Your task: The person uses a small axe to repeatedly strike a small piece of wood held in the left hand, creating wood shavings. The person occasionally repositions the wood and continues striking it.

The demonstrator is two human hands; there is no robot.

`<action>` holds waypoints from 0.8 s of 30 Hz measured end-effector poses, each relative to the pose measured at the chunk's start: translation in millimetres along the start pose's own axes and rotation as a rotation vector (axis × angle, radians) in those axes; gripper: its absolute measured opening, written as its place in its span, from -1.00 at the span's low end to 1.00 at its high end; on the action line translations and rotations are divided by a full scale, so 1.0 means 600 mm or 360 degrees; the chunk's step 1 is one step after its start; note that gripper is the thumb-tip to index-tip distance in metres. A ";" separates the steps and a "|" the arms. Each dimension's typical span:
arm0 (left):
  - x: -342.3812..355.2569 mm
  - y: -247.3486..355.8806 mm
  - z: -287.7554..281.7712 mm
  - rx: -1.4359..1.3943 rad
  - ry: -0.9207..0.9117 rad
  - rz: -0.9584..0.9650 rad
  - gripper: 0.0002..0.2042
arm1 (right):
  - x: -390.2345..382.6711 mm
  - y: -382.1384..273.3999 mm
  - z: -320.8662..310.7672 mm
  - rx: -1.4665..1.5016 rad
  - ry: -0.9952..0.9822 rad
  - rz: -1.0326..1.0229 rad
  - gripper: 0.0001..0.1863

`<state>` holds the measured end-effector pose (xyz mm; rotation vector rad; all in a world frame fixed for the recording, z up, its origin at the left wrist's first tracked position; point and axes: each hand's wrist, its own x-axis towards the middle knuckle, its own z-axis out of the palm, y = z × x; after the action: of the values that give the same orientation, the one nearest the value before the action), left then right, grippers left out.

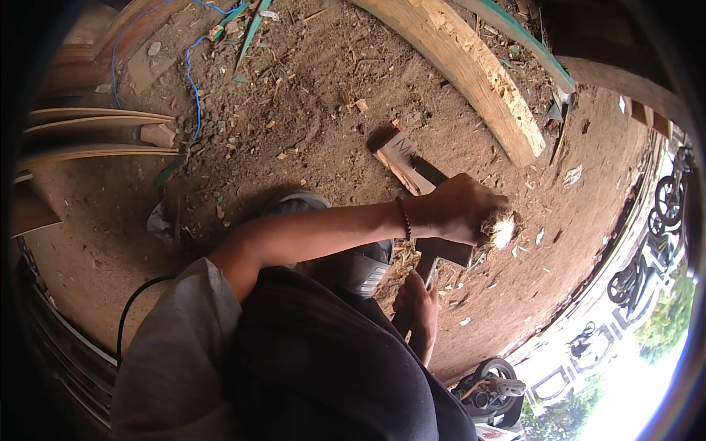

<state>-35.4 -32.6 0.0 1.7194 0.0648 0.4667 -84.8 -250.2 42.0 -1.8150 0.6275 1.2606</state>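
My left hand, wearing a beaded bracelet, is closed around a wooden handle with a round, frayed end, lit brightly by the sun. Whatever tool lies below that fist is hidden. Under the left wrist sits the dark block head of a mallet. My right hand grips the mallet's handle, close below the head. Just beyond the left hand a piece of wood with dark marks rests low over the ground, a dark strip beside it.
A large curved timber lies at the far right, near a green-edged board. Curved wooden strips and a blue cord are at the left. My shoes stand close by. Wood chips litter the dirt; a motorcycle is at lower right.
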 end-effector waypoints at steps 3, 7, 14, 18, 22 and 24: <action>0.001 -0.001 0.001 -0.0048 0.0033 0.0026 -0.65 | -0.001 0.000 0.003 -0.0023 0.0014 -0.0002 -0.71; 0.001 0.001 0.001 -0.0002 0.0015 0.0038 -0.66 | -0.003 -0.002 0.007 -0.0089 0.0090 0.0012 -0.71; 0.004 0.004 -0.001 -0.0003 -0.0019 -0.0052 -0.68 | -0.004 -0.005 0.005 0.0033 -0.0029 0.0033 -0.70; 0.000 0.007 0.004 -0.0026 -0.0043 -0.0021 -0.67 | -0.012 -0.002 0.001 0.0036 -0.0030 0.0039 -0.71; -0.003 0.009 0.009 -0.0029 0.0037 -0.0036 -0.67 | -0.016 0.002 -0.004 0.0029 -0.0034 0.0021 -0.70; -0.002 0.008 0.010 -0.0025 0.0042 -0.0032 -0.67 | -0.015 0.003 -0.005 0.0032 -0.0030 0.0023 -0.70</action>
<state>-35.7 -39.6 3.4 1.6961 0.0971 0.4739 -88.3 -254.1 50.4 -1.7835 0.6415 1.2749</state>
